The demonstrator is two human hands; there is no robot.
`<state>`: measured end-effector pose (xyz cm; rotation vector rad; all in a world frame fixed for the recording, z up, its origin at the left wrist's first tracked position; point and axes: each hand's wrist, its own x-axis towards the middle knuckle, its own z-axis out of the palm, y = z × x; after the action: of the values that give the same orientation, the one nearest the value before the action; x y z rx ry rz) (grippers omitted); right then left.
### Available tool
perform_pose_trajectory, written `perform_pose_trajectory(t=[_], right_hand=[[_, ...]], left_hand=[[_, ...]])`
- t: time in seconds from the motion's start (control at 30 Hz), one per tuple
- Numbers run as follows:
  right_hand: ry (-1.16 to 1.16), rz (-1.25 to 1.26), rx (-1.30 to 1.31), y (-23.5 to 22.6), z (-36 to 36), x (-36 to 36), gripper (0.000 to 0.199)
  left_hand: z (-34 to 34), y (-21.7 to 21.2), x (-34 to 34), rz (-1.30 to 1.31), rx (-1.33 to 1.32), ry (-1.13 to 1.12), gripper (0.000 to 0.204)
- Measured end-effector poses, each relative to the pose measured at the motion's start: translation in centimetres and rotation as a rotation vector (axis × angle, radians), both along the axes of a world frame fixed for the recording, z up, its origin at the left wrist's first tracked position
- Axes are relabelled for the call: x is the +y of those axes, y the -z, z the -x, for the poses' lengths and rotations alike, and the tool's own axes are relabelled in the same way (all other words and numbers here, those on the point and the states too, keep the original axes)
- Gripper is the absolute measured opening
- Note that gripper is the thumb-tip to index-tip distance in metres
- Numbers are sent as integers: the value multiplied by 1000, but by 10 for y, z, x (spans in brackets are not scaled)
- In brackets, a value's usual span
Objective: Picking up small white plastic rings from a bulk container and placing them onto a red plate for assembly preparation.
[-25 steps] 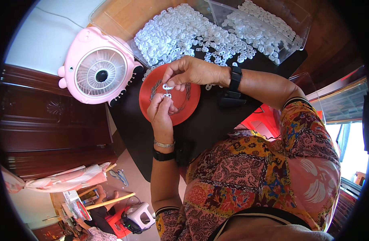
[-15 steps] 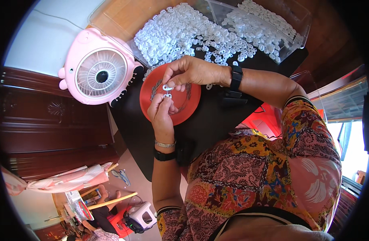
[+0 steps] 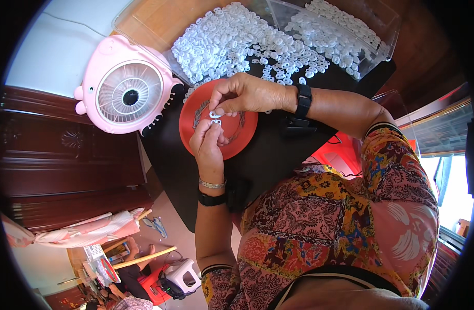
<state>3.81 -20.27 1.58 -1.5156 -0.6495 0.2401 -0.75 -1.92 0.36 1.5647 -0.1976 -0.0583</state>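
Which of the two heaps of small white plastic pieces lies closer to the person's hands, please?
The loose heap spread on the table just beyond the red plate; its edge almost reaches the right hand. The other heap sits farther off in a clear tray.

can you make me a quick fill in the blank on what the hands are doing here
1. Both hands pinch small white plastic pieces above a round ____ dish.
2. The left hand and the right hand meet over a ____ tabletop.
3. Left of the dish stands a ____ fan.
4. A heap of loose white pieces lies ____ the dish.

Missing words: red; black; pink; beyond
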Motion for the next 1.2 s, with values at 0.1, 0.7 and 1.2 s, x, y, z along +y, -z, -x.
perform_pose_trajectory(t=[0.1,0.7,1.2], right_hand=[[-18,-1,-20,0,2,2,15],[24,61,-219,5,11,12,21],[246,232,-755,4,15,20,26]], left_hand=[[0,0,1,5,1,-6,18],[3,0,-2,108,82,-57,18],[5,-4,-7,132,87,-71,23]])
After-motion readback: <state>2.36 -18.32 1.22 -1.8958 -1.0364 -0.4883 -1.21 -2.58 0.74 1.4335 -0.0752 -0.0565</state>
